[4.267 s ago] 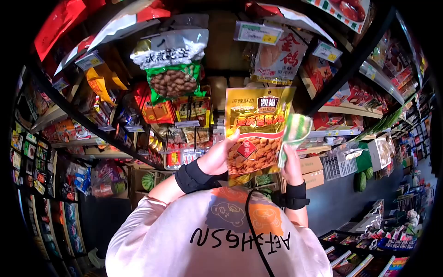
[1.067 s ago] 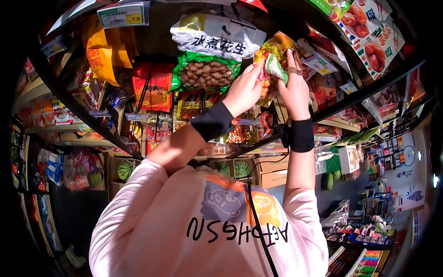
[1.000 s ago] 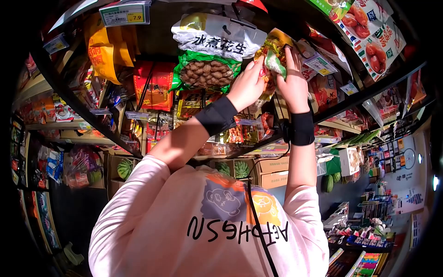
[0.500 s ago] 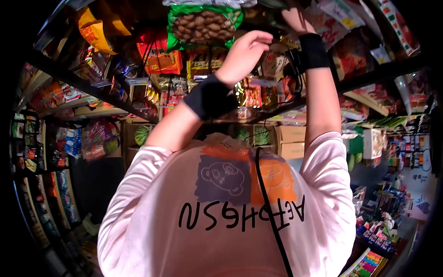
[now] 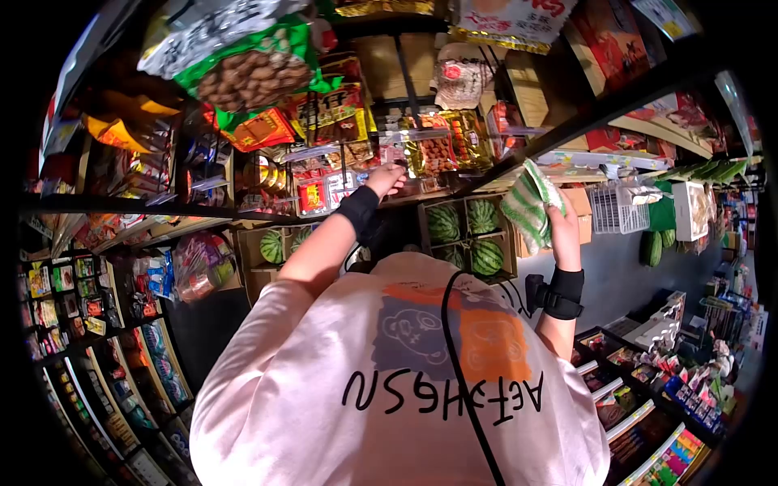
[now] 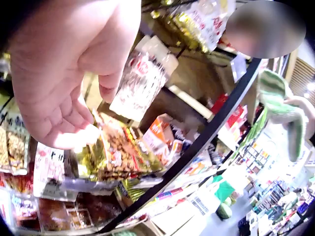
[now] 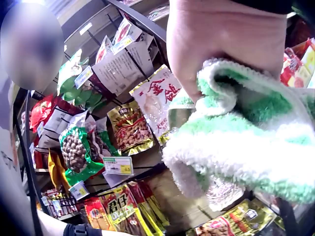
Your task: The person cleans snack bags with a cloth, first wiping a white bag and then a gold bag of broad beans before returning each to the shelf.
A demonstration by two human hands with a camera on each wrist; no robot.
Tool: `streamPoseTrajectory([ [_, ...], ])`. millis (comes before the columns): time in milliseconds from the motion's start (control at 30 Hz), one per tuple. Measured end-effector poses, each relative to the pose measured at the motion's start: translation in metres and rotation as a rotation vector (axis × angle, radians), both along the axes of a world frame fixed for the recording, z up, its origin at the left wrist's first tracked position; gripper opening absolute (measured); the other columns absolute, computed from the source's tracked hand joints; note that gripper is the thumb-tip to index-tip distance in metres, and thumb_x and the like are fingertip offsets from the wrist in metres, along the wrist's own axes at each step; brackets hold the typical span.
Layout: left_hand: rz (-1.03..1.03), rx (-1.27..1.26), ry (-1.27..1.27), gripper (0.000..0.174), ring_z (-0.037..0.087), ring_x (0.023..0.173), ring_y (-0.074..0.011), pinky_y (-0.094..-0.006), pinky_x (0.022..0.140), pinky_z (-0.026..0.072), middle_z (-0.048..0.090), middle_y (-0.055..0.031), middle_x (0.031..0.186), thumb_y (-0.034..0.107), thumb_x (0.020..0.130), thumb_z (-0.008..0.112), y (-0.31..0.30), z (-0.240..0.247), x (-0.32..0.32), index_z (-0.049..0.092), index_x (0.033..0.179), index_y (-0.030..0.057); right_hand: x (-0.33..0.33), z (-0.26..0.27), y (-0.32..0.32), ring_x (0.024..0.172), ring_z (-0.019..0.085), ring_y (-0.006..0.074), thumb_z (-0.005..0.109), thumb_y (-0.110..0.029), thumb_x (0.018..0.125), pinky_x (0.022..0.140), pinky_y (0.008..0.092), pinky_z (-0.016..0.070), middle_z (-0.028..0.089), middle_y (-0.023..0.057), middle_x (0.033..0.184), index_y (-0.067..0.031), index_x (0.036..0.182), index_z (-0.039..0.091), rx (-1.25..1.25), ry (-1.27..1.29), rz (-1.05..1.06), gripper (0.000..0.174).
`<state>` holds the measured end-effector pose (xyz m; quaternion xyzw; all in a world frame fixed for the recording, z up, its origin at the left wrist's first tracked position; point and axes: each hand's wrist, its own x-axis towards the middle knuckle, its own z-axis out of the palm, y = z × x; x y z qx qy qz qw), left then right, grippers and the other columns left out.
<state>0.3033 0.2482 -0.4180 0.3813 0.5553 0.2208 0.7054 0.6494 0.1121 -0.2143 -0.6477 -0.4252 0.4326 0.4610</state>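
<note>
Fingers (image 6: 71, 135) curl loosely on left hand (image 5: 386, 181), while right hand (image 5: 566, 231) grips striped cloth (image 5: 531, 204).

Pale pink T-shirt (image 5: 267, 405), orange and purple bear print, black lettering, black wrist straps (image 5: 562, 295), black cable (image 5: 466, 381)

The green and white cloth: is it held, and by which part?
The right hand grips the green and white cloth by a bunched fold at its edge.

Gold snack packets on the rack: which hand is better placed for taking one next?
Probably left: the left hand, seemingly empty, is near the gold packets; the right hand, farther off, grips the striped cloth.
</note>
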Motion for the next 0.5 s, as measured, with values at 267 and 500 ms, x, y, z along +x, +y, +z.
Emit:
streamPoseTrajectory([
  [267, 0.193, -0.016, 0.265, 0.045, 0.057, 0.066, -0.0200, -0.0332, 0.057, 0.0500, 0.059, -0.0070, 0.076, 0.048, 0.085, 0.059, 0.051, -0.139, 0.046, 0.058, 0.086, 0.0030, 0.033, -0.022, -0.058, 0.101, 0.053, 0.0146, 0.045, 0.000, 0.085, 0.091, 0.0253, 0.0393, 0.059, 0.0080, 0.111, 0.0033, 0.121, 0.051, -0.019, -0.001, -0.099, 0.037],
  [500, 0.382, -0.086, 0.010, 0.013, 0.058, 0.077, -0.0169, -0.0303, 0.066, 0.0511, 0.056, -0.0041, 0.086, 0.022, 0.089, 0.057, 0.040, -0.093, 0.069, 0.054, 0.092, 0.0092, 0.058, -0.052, -0.074, 0.100, 0.053, 0.0136, 0.047, -0.003, 0.087, 0.091, 0.0248, 0.0390, 0.059, 0.0075, 0.110, 0.0020, 0.120, 0.051, -0.055, 0.095, -0.118, 0.034],
])
